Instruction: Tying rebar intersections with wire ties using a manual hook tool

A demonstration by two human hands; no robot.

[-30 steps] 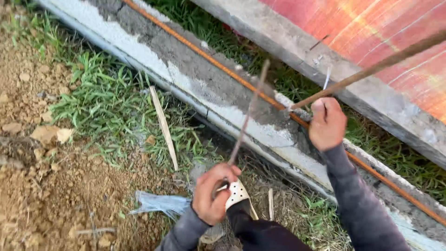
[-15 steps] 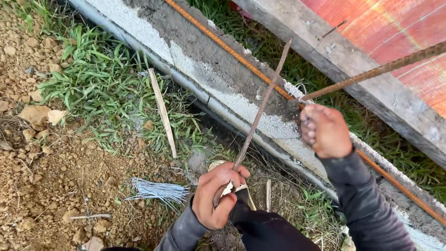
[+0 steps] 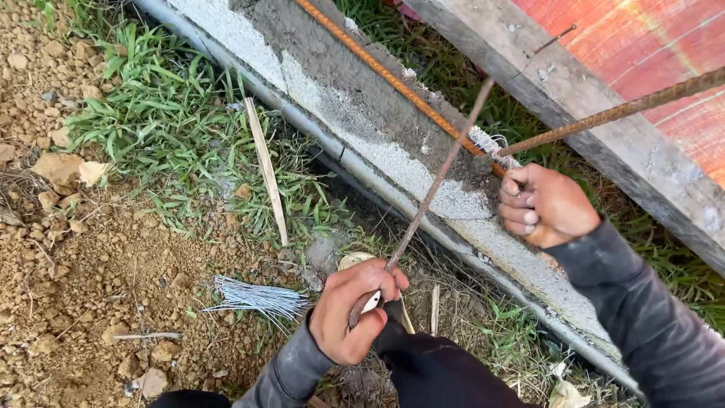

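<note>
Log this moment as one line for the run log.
left hand: grips thin rod | right hand: fist at rusty bar on concrete ledge | ground: wire bundle

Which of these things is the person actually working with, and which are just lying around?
In use:
left hand gripping the thin rod
right hand at the tie wire
orange rebar
rusty rebar

Lying about:
wire bundle
wood sliver
stones
grass

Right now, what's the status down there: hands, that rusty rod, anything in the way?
Left hand gripping thin rod at its lower end. Right hand closed at rebar crossing, by white tie wire. Rod slants over concrete block. Nothing blocking.
</note>
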